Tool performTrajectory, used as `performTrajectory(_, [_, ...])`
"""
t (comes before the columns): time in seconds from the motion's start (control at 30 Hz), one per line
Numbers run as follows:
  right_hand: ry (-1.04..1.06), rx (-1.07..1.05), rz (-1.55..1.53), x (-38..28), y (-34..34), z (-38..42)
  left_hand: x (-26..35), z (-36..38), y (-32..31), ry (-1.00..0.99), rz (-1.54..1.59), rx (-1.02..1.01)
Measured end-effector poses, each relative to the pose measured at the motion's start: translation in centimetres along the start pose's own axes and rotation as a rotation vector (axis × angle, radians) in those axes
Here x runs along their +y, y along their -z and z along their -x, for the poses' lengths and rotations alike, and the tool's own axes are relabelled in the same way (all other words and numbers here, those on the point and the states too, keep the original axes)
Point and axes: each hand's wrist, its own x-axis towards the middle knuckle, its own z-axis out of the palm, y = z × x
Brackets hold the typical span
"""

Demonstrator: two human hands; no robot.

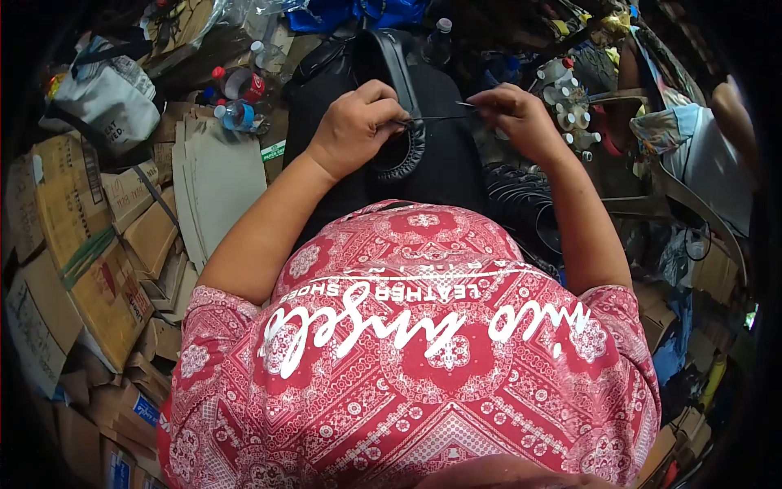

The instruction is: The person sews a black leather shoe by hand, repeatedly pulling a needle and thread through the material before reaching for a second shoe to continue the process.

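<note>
A black leather shoe rests on my lap, over dark trousers, its puckered, stitched end toward me. My left hand is closed at the shoe's edge, its fingertips pinched where a dark thread meets the leather. The thread runs taut to my right hand, which is raised to the right of the shoe with its fingers closed. From the right fingertips a thin needle-like piece points left. Exactly how the thread passes through those fingers is hidden.
Flattened cardboard and boxes are piled at left. Plastic bottles lie beyond them, with more bottles at right. Beside my right thigh sits a stack of black curved pieces. Another person's arm shows at far right.
</note>
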Motion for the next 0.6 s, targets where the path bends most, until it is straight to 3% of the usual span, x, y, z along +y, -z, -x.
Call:
performTrajectory(0.03, [-0.004,0.0,-0.005,-0.6,-0.6,-0.4,0.0,0.2,-0.2,-0.023,-0.044,0.017])
performTrajectory(0.1, [0.303,0.018,0.152,-1.6,-1.8,-1.3,0.2,0.3,-0.5,-0.07,-0.098,0.067])
performTrajectory(0.6, [0.367,-0.145,0.395,-2.8,-2.4,-2.4,1.2,0.7,-1.1,-0.147,-0.169,0.101])
